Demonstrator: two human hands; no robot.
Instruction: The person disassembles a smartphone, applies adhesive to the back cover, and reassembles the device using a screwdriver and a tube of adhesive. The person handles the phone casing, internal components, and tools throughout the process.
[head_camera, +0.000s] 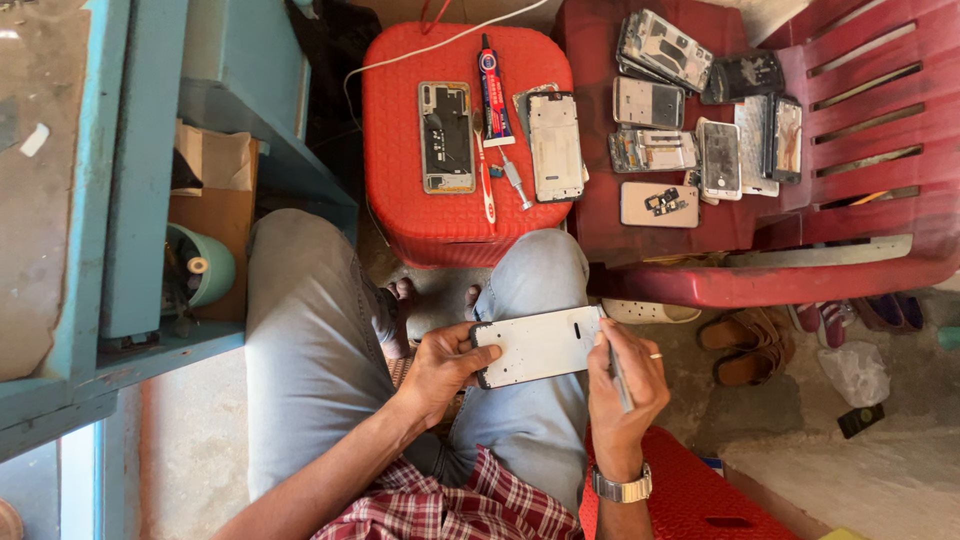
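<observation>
Gripping the white phone frame (538, 345) over your right knee, your left hand (440, 368) is clamped on its end while your right hand (625, 385) pinches a thin metal tool (617, 372) at its edge; other stripped phones (665, 48) lie untouched on the red chair (850, 270)

We see a white rectangular phone frame (538, 345) held level above the knee, and a thin grey tool (617, 378) touching its right end.

white phone frame (540, 345), red stool (440, 215), plaid shirt (450, 505)
</observation>
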